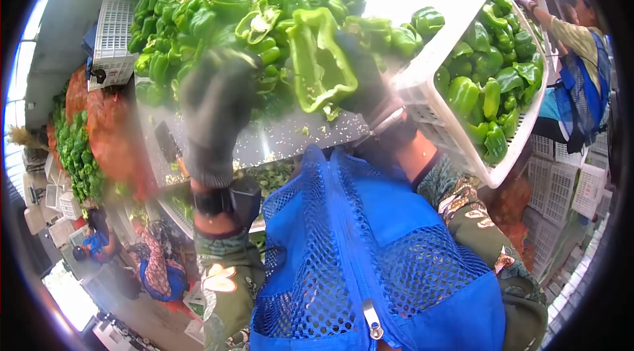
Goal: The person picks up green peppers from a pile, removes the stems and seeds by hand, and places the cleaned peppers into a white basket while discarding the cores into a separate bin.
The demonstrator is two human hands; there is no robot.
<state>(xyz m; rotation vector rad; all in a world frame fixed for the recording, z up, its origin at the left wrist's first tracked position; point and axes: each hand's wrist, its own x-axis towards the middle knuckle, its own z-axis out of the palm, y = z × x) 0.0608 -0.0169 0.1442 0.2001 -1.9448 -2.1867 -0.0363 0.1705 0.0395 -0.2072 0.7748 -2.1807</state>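
Observation:
A cut-open green pepper [321,64], its hollow inside facing me, is at the middle of the view. My right hand [363,77], dark-gloved and blurred, is against its right side, with a thin light-coloured tool [388,120] by the palm. To the left, my left hand [221,90] in a grey glove reaches over the pepper pile [224,1]; its fingers are smeared by motion. Pale seeds are scattered on the metal table [290,140] below both hands. A white crate [422,97] full of whole green peppers leans at the right.
A knife [169,143] lies at the table's left edge. White crates [113,37] and red mesh sacks [109,133] stand at the left. A co-worker [578,60] is at the right, other people [158,265] at the lower left.

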